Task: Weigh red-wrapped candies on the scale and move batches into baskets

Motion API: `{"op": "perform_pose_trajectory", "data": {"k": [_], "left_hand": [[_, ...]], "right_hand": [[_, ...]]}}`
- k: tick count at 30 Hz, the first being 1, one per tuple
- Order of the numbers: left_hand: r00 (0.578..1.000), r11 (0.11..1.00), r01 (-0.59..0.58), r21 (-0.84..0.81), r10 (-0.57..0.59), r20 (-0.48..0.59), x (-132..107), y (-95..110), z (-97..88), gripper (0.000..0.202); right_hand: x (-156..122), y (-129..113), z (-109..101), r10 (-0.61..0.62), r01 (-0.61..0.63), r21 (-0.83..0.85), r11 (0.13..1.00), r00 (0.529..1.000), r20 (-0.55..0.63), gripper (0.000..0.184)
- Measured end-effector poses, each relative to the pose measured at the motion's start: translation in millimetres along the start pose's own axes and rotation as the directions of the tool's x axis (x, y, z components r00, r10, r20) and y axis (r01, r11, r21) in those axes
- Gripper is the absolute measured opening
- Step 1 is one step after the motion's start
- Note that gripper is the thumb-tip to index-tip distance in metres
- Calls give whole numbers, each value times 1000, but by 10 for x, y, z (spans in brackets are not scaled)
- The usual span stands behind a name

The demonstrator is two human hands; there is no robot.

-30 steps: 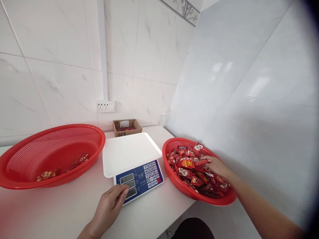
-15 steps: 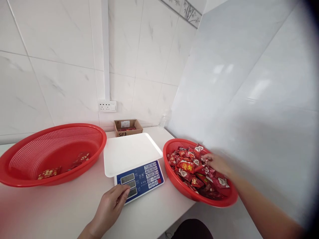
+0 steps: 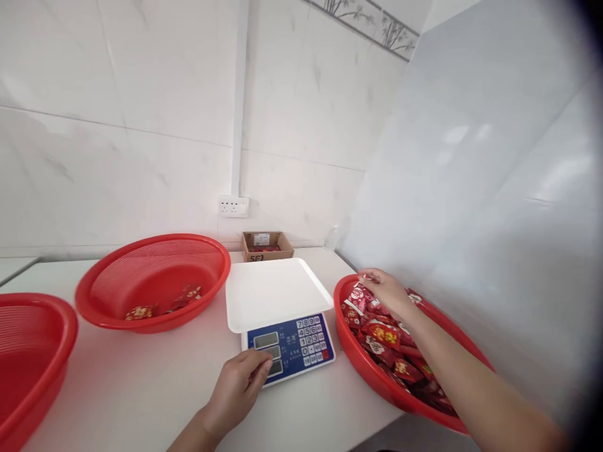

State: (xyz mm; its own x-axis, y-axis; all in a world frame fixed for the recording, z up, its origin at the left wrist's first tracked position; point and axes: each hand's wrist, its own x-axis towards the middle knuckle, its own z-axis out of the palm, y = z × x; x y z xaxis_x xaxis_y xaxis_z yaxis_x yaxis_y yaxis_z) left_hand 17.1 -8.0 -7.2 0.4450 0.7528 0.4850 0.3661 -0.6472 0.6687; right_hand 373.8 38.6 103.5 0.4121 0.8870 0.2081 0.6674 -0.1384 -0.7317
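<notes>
Head view: the left hand [image 3: 239, 384], fingertips drawn together, sits at the scale [image 3: 301, 348]; beyond, the right hand [image 3: 385, 291], its grip unclear, reaches over red packets [image 3: 382, 333] inside the basket [image 3: 365, 368] at right, where a light edge pinch would likely free one cleanly.

Right hand [image 3: 384, 288] farther back, third red basket [image 3: 70, 325] now visible

Left hand [image 3: 238, 386] is by the scale [image 3: 277, 295], right hand [image 3: 387, 294] above red packets [image 3: 384, 333].
</notes>
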Motion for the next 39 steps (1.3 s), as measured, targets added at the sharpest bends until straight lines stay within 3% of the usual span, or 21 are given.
{"op": "perform_pose_trajectory", "data": {"k": [6,10,16,19,29,34,39], "left_hand": [[1000,999,0,38,1,-30,15,41,-52,27],[999,1000,19,23,-18,-41,26,26,-79,28],[1000,1000,0,28,1,-27,14,13,-49,27],[1000,999,-25,45,25,-5,2,33,-31,26],[999,998,-37,45,36,8,-5,56,-16,22],[999,997,-37,71,37,-6,0,33,-21,22],[999,997,-44,63,45,-19,14,42,-27,23]], "right_hand": [[129,-555,914,-52,41,78,996,987,153,32],[150,-614,1194,-74,65,54,996,978,193,29],[122,-483,1133,-79,83,-2,997,964,252,47],[76,-485,1100,-102,121,-63,991,963,250,46],[-32,-887,1256,-349,374,-122,920,919,182,42],[18,-851,1086,-343,359,-142,923,931,125,44],[-32,-664,783,-229,236,-71,969,968,101,42]]}}
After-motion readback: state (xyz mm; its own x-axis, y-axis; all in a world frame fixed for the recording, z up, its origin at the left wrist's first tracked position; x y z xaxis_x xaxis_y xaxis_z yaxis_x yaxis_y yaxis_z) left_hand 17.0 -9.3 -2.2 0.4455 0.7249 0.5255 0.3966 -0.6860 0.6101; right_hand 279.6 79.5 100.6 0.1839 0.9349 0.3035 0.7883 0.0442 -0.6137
